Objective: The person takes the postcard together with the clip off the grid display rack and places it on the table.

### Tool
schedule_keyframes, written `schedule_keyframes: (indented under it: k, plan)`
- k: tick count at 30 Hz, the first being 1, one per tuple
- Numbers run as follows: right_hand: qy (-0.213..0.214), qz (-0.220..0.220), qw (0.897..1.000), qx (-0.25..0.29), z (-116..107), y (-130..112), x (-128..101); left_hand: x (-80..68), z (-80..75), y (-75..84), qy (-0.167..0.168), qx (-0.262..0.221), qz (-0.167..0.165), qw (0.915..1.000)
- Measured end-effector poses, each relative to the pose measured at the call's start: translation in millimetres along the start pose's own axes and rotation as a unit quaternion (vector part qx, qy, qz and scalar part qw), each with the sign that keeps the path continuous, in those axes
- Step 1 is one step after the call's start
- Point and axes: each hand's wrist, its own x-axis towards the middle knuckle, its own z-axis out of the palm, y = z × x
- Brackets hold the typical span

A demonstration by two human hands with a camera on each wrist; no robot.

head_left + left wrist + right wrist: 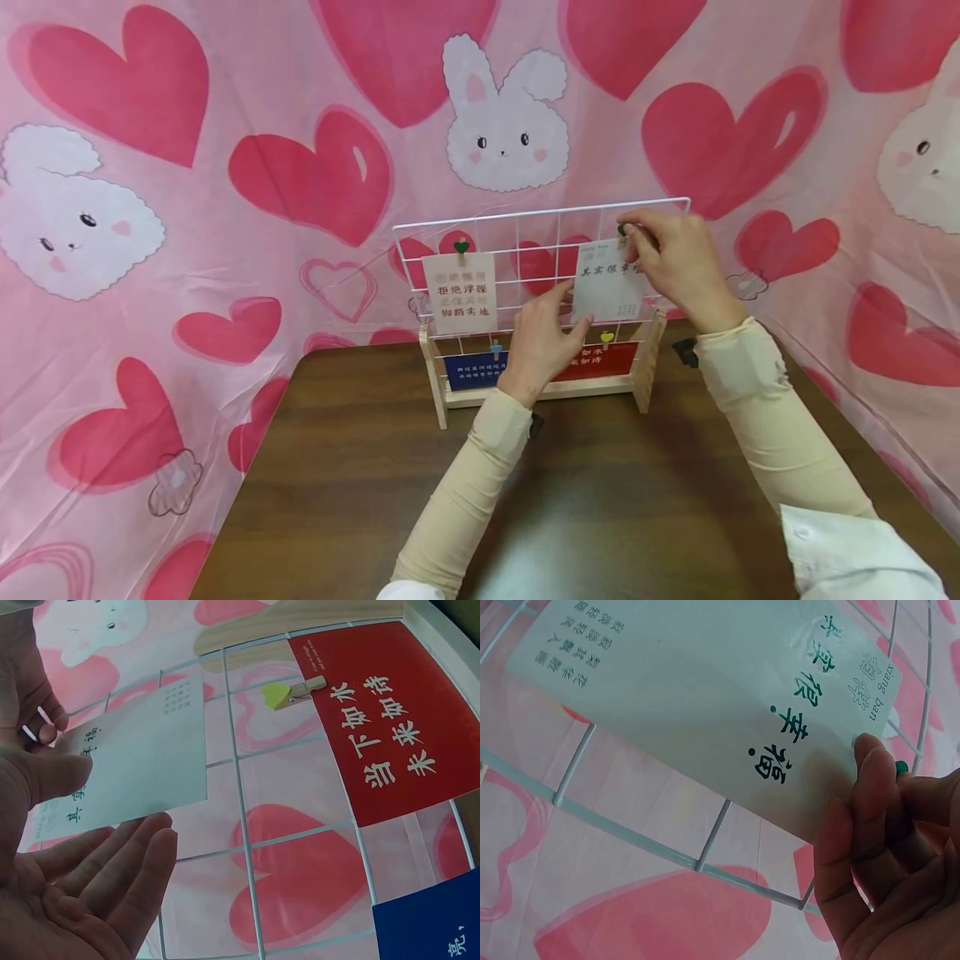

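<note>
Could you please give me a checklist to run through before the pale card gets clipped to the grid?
1. Right hand pinches green clip at the card's top: ok.
2. Left hand steadies pale card from below: ok.
3. Card level: not ok, tilted.
4. Clip biting both card and wire: cannot tell, fingers hide it.
5. Grid upright in its wooden stand: ok.
6. Red card beneath uncovered: ok.

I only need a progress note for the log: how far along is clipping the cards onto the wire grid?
Three cards look hung: the white card, the blue card and the red card. In hand is the pale card: the left hand steadies its lower corner while the right hand pinches the green clip at its top. Left: letting go of that clip.
</note>
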Motion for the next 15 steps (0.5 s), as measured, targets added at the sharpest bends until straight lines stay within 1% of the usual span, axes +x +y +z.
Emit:
schedule_keyframes:
  k: [10,15]
  plan:
    - [0.003,-0.003,1.0,0.012,2.7,1.5,1.2,1.7,-1.8,-0.1,0.008,-0.021,0.002,0.9997]
    - [0.011,-0.007,1.0,0.016,3.0,0.9,1.8,3.5,-2.3,1.4,0.019,-0.027,0.007,0.9994]
